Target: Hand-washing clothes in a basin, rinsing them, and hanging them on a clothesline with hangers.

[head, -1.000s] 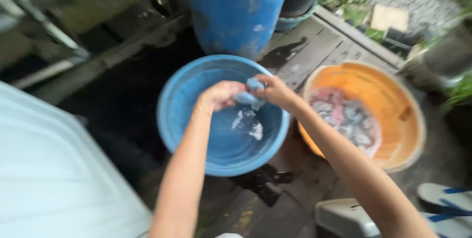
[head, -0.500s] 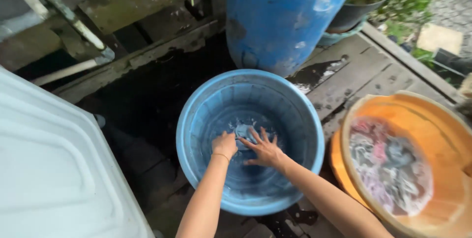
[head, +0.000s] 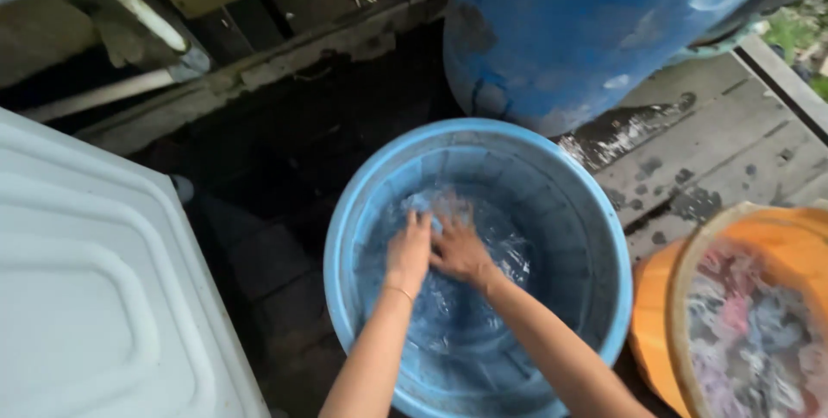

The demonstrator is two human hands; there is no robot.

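Cloth [head: 424, 202], small and light blue, lies under the water in the blue basin [head: 604, 237], close to the far side. A second ago both hands held it up above the water and squeezed it. Half a second ago it was already down in the water, with the right hand spread wide next to it. Now both hands are pushed in on top of it, and the water around them is bubbly and splashing.

Only a small bit of the cloth shows past the fingertips. It is a crumpled lump, so I cannot tell which way it points or where its long side runs.

The left hand [head: 409, 250] is flat, fingers straight and close together, pressing down on the cloth. The right hand [head: 459, 247] is open too, fingers a bit spread, touching the left hand and pressing down on the same spot. Neither hand is closed around the cloth.

A big blue barrel [head: 569, 30] stands just behind the basin. An orange tub [head: 655, 314] full of wet clothes sits at the right.
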